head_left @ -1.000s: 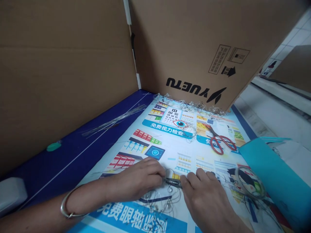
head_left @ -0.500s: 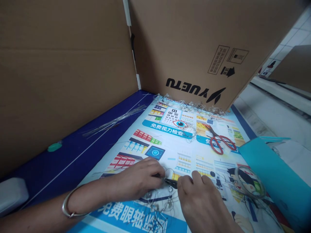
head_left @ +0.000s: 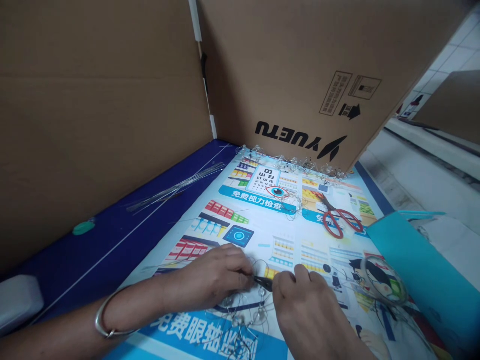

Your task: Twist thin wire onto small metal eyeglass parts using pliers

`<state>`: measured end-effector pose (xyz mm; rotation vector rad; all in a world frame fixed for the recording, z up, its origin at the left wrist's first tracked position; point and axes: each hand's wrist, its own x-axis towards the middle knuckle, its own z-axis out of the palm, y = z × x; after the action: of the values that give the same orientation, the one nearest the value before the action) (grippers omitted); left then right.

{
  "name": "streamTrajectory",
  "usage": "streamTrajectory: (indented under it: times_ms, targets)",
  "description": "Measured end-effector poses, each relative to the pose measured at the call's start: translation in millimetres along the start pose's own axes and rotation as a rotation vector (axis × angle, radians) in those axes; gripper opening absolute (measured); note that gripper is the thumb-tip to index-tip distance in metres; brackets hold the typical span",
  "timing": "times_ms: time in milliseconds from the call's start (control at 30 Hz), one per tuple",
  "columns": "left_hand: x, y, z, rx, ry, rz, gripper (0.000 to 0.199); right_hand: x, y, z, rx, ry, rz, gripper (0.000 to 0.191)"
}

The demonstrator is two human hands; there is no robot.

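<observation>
My right hand is closed round a pair of dark-jawed pliers, whose handles are hidden in the palm. The plier tips point left and meet the fingertips of my left hand. Those left fingers are pinched on thin wire, which loops up between the hands. Below them lies a tangle of wire with clear beads on the printed poster sheet. A silver bangle sits on my left wrist.
Red-handled scissors lie beyond my right hand. A wire coil and a turquoise folder are at the right. Straight wires rest at the left. Beaded wire pieces line the cardboard wall. A white object stands at lower left.
The hands and pliers keep nearly the same pose, with only a tiny shift of the plier tips and right fingers. The whole view has moved very slightly.
</observation>
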<state>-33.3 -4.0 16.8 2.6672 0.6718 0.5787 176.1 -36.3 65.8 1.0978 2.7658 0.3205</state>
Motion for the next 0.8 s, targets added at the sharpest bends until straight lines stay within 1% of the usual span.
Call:
streamTrajectory:
  times_ms: [100,233,467,700,800]
  targets:
    - [-1,0,1.4,-0.008,0.018,-0.008,0.021,1,-1,0,0.009,-0.009,0.029,0.002]
    - [-1,2,0.4,-0.016,-0.007,-0.028,0.021,1,-2,1,0.01,-0.028,0.044,0.005]
    - [1,4,-0.3,-0.057,0.018,-0.026,0.023,1,1,5,0.032,0.005,0.039,0.004]
    - [1,8,-1.5,-0.065,-0.024,-0.117,0.023,3,0,1,0.049,-0.041,0.048,0.006]
    - [2,10,-2.8,-0.035,-0.026,-0.132,0.024,3,0,-1,0.051,-0.048,0.059,0.006]
